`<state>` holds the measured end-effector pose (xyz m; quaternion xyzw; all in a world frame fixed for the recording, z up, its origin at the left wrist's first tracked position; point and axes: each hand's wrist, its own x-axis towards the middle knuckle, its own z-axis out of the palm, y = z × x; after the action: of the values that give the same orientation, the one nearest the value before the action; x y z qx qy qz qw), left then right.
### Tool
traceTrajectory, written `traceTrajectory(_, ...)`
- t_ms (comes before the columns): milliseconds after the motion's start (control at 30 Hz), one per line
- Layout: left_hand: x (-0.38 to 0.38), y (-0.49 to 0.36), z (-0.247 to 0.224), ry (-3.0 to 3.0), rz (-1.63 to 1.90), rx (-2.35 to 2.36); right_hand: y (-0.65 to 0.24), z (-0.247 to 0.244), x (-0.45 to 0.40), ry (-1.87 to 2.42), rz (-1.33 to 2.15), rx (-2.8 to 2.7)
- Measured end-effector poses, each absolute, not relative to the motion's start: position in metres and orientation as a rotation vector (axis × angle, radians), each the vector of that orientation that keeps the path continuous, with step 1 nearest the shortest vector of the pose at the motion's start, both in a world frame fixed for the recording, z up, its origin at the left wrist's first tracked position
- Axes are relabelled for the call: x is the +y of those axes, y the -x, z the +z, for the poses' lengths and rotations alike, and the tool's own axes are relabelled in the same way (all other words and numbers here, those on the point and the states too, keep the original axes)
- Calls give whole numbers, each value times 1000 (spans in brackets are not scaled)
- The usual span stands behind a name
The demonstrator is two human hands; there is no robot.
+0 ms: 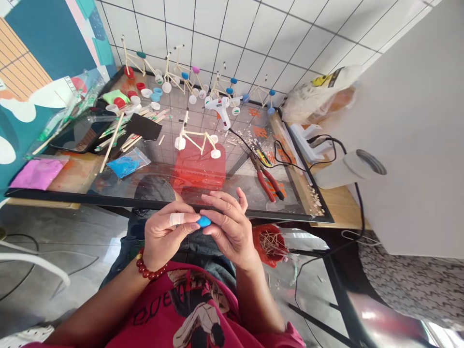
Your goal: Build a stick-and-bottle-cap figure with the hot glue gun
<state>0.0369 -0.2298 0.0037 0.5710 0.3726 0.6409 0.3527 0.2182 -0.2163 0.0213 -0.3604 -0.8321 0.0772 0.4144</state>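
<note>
Lump of blue, clay-like material (204, 221) sits pinched between the fingertips of the left hand (165, 232) and right hand (230, 232), touching both, its longer axis roughly crosswise, just short of the near edge of the table (244, 184); beyond, a wheeled stick frame (195, 144) stands mid-table.

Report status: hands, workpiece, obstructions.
Left hand and right hand gripping small, rounded blue lump. White-wheeled wooden-stick frame beyond, apart. Nothing seen blocking the hands.

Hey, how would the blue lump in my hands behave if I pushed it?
The blue lump might roll, given its rounded outline. It's probably light, being small and held just by the fingers. Its smooth, clay-like look suggests it could dent.
</note>
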Motion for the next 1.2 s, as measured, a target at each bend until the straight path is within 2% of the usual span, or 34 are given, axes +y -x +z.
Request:
traceTrajectory(333,-226,-26,-10,-1543,1624,862,-222,20,-215,928,204,-2044)
traceTrajectory(600,-224,-24,6,-1834,1629,962,-219,19,-215,911,239,-2091)
traceTrajectory(700,-227,-26,6,-1664,1575,1002,-218,20,-214,927,259,-2068)
traceTrajectory(900,-237,-31,10,-1260,1237,971,-219,20,-214,907,159,-2045)
traceTrajectory(1033,-237,-36,18,-1205,1228,1056,-218,22,-215,916,117,-2078)
traceTrajectory(1200,-237,-39,20,-1095,1225,1009,-218,23,-216,866,256,-2059)
